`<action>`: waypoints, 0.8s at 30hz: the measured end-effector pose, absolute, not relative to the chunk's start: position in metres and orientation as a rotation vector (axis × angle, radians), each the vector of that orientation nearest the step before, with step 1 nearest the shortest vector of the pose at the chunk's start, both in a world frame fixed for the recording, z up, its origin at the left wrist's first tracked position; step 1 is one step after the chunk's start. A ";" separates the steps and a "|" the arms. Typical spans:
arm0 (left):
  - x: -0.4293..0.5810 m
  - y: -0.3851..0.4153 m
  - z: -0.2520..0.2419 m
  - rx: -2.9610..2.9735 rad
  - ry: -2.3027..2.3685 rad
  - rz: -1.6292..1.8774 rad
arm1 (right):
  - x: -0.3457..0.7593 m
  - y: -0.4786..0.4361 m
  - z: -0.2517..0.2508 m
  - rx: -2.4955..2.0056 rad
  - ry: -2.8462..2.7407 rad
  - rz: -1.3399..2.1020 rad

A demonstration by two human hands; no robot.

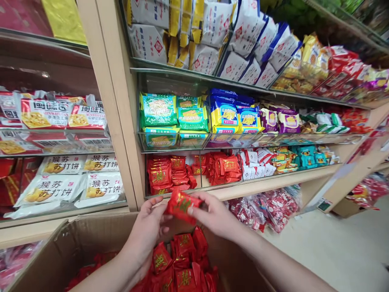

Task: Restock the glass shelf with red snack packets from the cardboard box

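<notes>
Packet lies within the right hand's grip, beside the left hand.

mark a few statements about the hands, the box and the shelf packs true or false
1. The right hand grips a red packet. True.
2. The left hand is down among the packets in the box. False: it is raised beside the gripped packet.
3. The green packs sit left of the blue packs in the picture. True.
4. The box is full of green packs. False: the packets seen in it are red.
5. Red packets lie on the shelf directly below the green packs. True.
</notes>
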State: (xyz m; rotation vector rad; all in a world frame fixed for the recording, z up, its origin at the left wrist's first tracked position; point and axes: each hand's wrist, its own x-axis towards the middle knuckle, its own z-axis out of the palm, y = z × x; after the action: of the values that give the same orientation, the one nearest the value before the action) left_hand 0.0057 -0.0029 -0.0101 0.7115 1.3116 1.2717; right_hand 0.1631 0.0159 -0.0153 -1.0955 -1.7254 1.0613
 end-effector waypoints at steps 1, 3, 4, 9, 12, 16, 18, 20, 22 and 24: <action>0.007 -0.002 -0.011 0.711 1.331 1.276 | 0.164 0.023 -0.007 -1.178 -1.824 0.798; 0.010 -0.003 -0.013 0.798 1.349 1.235 | 0.159 0.041 0.007 -1.348 -1.946 0.319; 0.012 -0.003 -0.014 0.865 1.353 1.198 | 0.155 0.051 0.011 -1.431 -1.992 0.147; 0.022 -0.015 -0.020 1.152 1.353 1.044 | 0.122 0.101 0.013 -1.676 -2.109 -0.061; 0.024 -0.025 -0.025 1.371 1.322 0.937 | 0.111 0.124 0.009 -1.693 -2.097 -0.035; 0.023 -0.035 -0.028 1.635 1.277 0.890 | 0.107 0.148 0.006 -1.740 -2.042 0.005; 0.022 -0.036 -0.027 1.717 1.246 0.865 | 0.107 0.156 0.003 -1.785 -1.981 0.018; 0.021 -0.035 -0.025 1.739 1.238 0.831 | 0.108 0.163 -0.001 -1.816 -1.942 0.051; 0.021 -0.035 -0.023 1.729 1.245 0.814 | 0.109 0.168 -0.006 -1.824 -1.938 0.097; 0.021 -0.034 -0.021 1.718 1.262 0.798 | 0.109 0.170 -0.010 -1.815 -1.948 0.132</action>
State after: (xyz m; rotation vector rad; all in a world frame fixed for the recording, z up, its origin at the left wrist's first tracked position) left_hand 0.0213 -0.0339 -0.0210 1.7180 1.2617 0.7977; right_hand 0.1094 0.1703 -0.0097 -1.8151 -1.9476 0.1319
